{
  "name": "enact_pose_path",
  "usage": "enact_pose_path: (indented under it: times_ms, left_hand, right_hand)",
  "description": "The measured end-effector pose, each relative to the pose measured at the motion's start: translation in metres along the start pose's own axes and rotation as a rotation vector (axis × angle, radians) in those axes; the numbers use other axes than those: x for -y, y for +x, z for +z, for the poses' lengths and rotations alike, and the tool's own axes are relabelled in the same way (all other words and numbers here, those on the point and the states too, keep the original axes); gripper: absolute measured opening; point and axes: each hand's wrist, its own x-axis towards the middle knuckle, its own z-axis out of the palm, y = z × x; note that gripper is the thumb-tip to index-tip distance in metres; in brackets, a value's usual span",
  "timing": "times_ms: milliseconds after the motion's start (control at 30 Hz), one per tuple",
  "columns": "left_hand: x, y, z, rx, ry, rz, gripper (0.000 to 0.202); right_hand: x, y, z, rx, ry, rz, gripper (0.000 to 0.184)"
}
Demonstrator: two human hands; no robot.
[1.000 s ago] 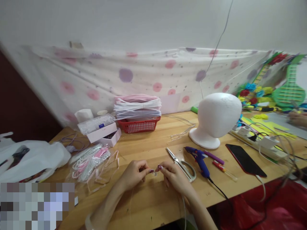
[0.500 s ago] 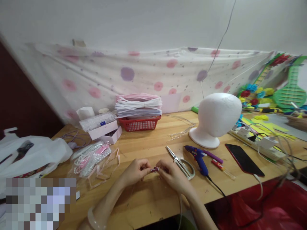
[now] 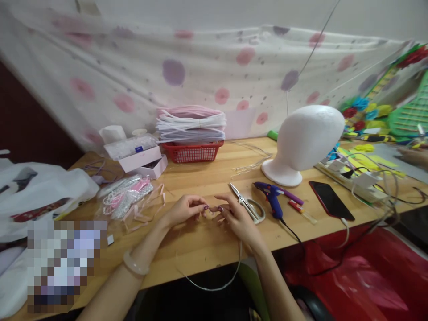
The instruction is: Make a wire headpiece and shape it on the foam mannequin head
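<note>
My left hand [image 3: 187, 207] is closed in a pinch above the front of the wooden table [image 3: 187, 178]. Whatever lies between its fingertips is too small to make out. Just beside it is my right hand [image 3: 236, 218], its index finger raised and the other fingers curled in toward the left fingertips. From under the right hand a thin white cord [image 3: 216, 289] hangs in a loop below the table edge and rises again on the left. Right of that hand lie scissors [image 3: 249, 205] with pale handles, blades a little apart, and a blue glue gun [image 3: 273, 200].
A white foam head [image 3: 306, 138] stands at the back right, near a phone [image 3: 331, 200] and a power strip [image 3: 364, 189]. Behind my hands is a red basket [image 3: 194, 154] of fuzzy stems. Bagged beads [image 3: 129, 196] lie left. A co-worker's hand [image 3: 413, 156] shows far right.
My view has tilted down. My right index finger has lifted and my fingertips have shifted slightly. The white cord now shows as a wide loop below the table edge.
</note>
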Motion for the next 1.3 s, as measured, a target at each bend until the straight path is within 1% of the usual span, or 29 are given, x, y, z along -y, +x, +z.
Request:
enact_pose_path:
  times_ms: [100, 233, 333, 467, 600, 667, 767, 1033, 1133, 1233, 1300]
  left_hand:
    - [0.0, -0.001, 0.004, -0.001, 0.026, 0.013, 0.035]
    - [0.002, -0.001, 0.005, -0.032, 0.084, 0.056, 0.024]
    - [0.002, -0.001, 0.003, -0.033, 0.118, 0.075, 0.022]
    - [0.0, 0.0, 0.004, -0.009, 0.138, 0.061, 0.022]
    - [0.003, 0.003, 0.011, -0.006, 0.158, 0.041, 0.024]
    - [0.004, 0.004, 0.013, -0.017, 0.177, 0.047, 0.022]
    - [0.003, 0.004, 0.012, -0.036, 0.212, 0.06, 0.019]
    - [-0.006, -0.001, 0.004, -0.031, 0.287, 0.061, 0.012]
    - [-0.007, -0.003, 0.001, -0.078, 0.319, 0.069, 0.015]
    - [-0.006, -0.008, -0.003, -0.171, 0.361, 0.085, 0.017]
    - [-0.005, -0.014, -0.006, -0.242, 0.394, 0.101, 0.017]
  right_hand:
    - [-0.003, -0.002, 0.002, -0.005, -0.016, -0.005, 0.036]
    - [-0.005, -0.003, 0.006, -0.084, -0.024, -0.007, 0.036]
    - [-0.008, -0.003, 0.005, -0.096, -0.001, -0.004, 0.037]
    - [-0.013, -0.002, 0.002, -0.037, 0.049, 0.018, 0.04]
    - [-0.017, -0.003, 0.003, -0.021, 0.057, 0.032, 0.031]
    - [-0.017, -0.005, 0.005, -0.037, 0.04, 0.026, 0.027]
    - [-0.016, -0.009, 0.009, -0.087, 0.003, -0.001, 0.026]
    - [-0.018, -0.011, 0.011, -0.1, -0.035, -0.022, 0.023]
    - [-0.018, -0.01, 0.011, -0.137, -0.023, -0.039, 0.024]
    - [-0.018, -0.01, 0.011, -0.21, 0.006, -0.062, 0.029]
    - [-0.019, -0.011, 0.011, -0.229, -0.005, -0.068, 0.031]
